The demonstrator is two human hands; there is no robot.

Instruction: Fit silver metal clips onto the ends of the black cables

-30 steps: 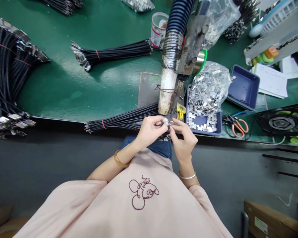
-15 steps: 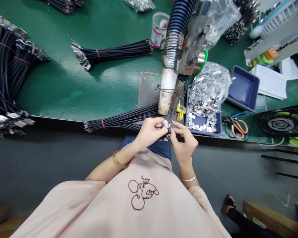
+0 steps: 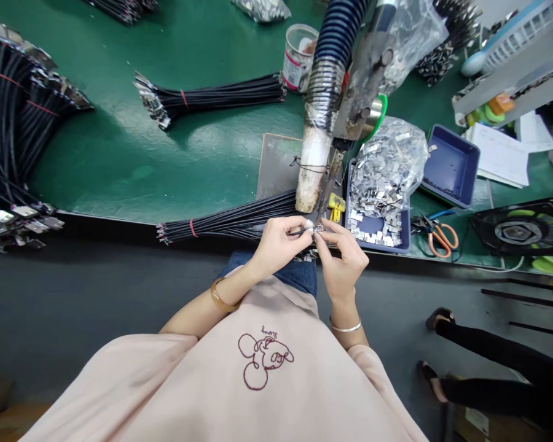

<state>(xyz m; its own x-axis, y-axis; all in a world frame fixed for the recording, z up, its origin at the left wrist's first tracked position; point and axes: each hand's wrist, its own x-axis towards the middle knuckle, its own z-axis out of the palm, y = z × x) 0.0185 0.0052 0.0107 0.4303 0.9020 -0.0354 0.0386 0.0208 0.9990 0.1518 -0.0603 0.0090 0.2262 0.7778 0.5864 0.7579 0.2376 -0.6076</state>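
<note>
My left hand (image 3: 279, 244) is closed in a pinch on the end of a thin black cable (image 3: 299, 232) at the bench's front edge. My right hand (image 3: 343, 255) pinches a small metal shell (image 3: 317, 228) against that cable end, fingertips of both hands almost touching. Just left of the hands lies a bundle of black cables (image 3: 230, 222) tied with a red band. Right of the hands, a blue tray (image 3: 378, 235) holds several metal shells under a clear bag of more (image 3: 387, 166). A ribbed hose with a white nozzle (image 3: 313, 172) hangs directly above the hands.
On the green bench (image 3: 120, 159) lie another cable bundle (image 3: 212, 98), a large cable heap (image 3: 13, 135) at the left, a tin can (image 3: 297, 55), an empty blue tray (image 3: 451, 166), orange-handled scissors (image 3: 435, 236) and a fan (image 3: 520, 230). Another person's legs (image 3: 483, 362) are at the lower right.
My hands have stayed together at the cable end with only slight finger motion. Another person's feet and legs have come into view at the lower right.
</note>
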